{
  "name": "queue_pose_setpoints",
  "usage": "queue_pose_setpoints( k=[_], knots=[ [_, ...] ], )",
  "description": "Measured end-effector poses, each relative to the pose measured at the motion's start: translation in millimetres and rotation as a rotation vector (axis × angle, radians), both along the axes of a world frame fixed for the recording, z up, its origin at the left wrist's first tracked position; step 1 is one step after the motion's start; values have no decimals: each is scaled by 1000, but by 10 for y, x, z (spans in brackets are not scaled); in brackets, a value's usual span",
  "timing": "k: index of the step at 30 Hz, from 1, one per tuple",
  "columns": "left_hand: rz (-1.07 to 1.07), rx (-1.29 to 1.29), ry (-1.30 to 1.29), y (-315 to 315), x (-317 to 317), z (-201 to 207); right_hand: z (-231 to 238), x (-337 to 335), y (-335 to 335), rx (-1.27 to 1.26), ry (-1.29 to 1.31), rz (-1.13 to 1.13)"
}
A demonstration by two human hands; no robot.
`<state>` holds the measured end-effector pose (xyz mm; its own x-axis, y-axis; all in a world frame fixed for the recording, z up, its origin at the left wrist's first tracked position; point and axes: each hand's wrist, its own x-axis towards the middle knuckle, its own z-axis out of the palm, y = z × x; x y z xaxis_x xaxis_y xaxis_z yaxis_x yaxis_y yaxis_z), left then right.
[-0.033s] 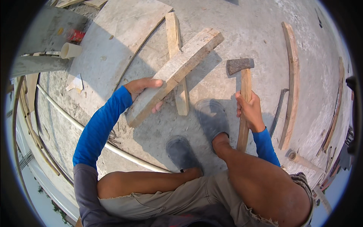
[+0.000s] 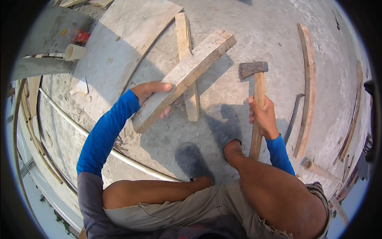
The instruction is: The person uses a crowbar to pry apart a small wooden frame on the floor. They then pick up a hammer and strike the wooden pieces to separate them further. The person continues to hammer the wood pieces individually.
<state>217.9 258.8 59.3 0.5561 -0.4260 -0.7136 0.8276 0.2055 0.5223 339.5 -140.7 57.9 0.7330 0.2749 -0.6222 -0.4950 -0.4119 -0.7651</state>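
My left hand (image 2: pixel 153 95) is closed round the near end of a thick wooden beam (image 2: pixel 191 69), thumb on top and fingertips below. The beam slants away to the far right, its far part lying across a narrower wooden batten (image 2: pixel 193 101) on the ground. In my right hand (image 2: pixel 263 115) is a hatchet, gripped midway along its wooden handle (image 2: pixel 259 89). Its dark, worn metal head (image 2: pixel 253 70) is at the top, to the right of the beam and apart from it.
On the right lie a long wooden strip (image 2: pixel 307 91) and a dark pry bar (image 2: pixel 293 119). A pale board (image 2: pixel 127 36) covers the ground at the far left, near a white cup (image 2: pixel 75 52). A white pipe (image 2: pixel 65 117) runs along the left. My shoes (image 2: pixel 191 159) stand between my hands.
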Motion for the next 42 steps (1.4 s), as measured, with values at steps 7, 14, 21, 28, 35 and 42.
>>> queue_pose_setpoints(
  k=[7,14,21,28,35,42],
  knots=[
    [-119,224,-91,-2,38,67,193,12,54,76,-30,-45],
    [-545,554,-351,136,175,29,616,172,12,242,-102,70],
    [-656,700,-335,398,123,242,674,233,233,230,101,370],
    [-606,724,-262,574,-79,-87,428,169,610,165,186,554],
    [-456,1088,-741,378,-305,-392,412,253,822,189,244,583],
    [-429,1350,-798,198,-271,-433,413,317,980,160,227,661]
  ],
)
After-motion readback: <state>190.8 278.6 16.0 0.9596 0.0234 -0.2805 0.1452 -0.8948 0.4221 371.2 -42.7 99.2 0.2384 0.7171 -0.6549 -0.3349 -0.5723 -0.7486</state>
